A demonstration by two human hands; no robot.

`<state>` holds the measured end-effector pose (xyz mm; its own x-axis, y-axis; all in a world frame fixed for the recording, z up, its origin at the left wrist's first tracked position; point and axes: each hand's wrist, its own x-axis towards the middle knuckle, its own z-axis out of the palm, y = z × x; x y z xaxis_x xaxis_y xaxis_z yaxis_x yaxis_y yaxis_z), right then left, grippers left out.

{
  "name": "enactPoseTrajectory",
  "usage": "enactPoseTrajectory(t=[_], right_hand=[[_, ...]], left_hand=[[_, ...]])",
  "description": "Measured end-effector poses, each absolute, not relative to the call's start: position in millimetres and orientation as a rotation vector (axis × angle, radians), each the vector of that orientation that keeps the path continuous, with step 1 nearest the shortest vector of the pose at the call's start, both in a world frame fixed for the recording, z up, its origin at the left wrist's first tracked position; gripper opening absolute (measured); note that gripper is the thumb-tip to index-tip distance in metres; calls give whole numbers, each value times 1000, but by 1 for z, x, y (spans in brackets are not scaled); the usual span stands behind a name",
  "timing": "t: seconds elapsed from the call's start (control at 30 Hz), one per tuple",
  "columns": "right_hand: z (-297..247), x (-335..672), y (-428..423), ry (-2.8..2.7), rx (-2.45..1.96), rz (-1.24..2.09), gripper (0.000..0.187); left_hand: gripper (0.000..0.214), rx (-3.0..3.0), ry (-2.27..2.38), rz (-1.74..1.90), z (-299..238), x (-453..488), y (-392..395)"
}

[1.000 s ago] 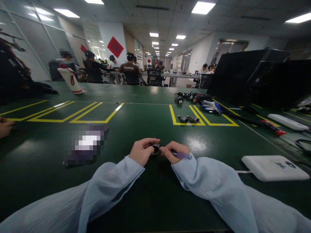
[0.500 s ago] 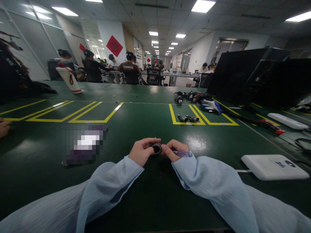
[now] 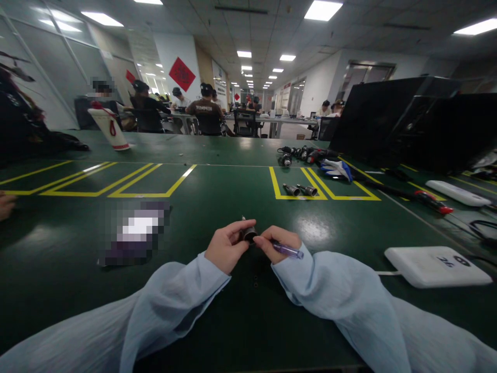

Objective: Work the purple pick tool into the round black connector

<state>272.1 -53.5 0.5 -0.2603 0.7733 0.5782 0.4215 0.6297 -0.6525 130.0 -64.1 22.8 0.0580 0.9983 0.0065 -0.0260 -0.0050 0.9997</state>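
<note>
My left hand (image 3: 224, 244) is closed around a small dark cylindrical part (image 3: 249, 233), held just above the green table (image 3: 233, 186). My right hand (image 3: 276, 241) pinches a thin tool with a clear purple handle (image 3: 287, 250), its tip end at the open mouth of the part. Both hands meet at the table's near middle. Light blue sleeves cover both forearms.
Two similar metal parts (image 3: 300, 190) lie in a yellow-taped box, more parts and a blue-white glove (image 3: 337, 169) behind. A white flat device (image 3: 435, 266) lies right, a red-handled tool (image 3: 433, 204) beyond. Black monitors stand far right. A blurred item lies left. Another person's hand (image 3: 5, 205) shows at the left edge.
My left hand has turned the part a little, so its opening faces less toward me. The purple tool's handle has dipped slightly. Both hands stay in place.
</note>
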Motion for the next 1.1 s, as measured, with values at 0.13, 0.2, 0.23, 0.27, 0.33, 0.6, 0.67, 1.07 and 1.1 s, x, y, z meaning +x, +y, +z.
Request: enactPoseTrajectory(t=[0.13,0.2,0.23,0.27,0.33,0.6,0.67,1.07,1.1], right_hand=[[-3,271,-49,-1631,-948,920,24],[-5,270,-45,-1436,-916,1214,26],[-6,270,-43,-1340,-890,1345,28],[-7,271,-41,-1252,-864,1454,29],[-9,271,-37,-1111,-819,1609,29],[-7,269,-40,-1157,-863,1468,30],[-5,269,-43,-1278,-916,1301,29],[-4,270,-49,-1657,-916,812,22],[-3,270,-48,-1565,-921,951,24]], left_hand=[[43,1241,1160,1175,22,129,-64],[43,1241,1151,1163,21,128,-63],[43,1241,1146,1159,21,128,-63],[43,1242,1142,1153,21,127,-62],[43,1242,1135,1135,22,127,-61],[43,1274,1129,1142,20,127,-60],[42,1284,1136,1155,19,127,-60],[41,1305,1157,1176,18,130,-66],[40,1316,1156,1188,19,130,-67]])
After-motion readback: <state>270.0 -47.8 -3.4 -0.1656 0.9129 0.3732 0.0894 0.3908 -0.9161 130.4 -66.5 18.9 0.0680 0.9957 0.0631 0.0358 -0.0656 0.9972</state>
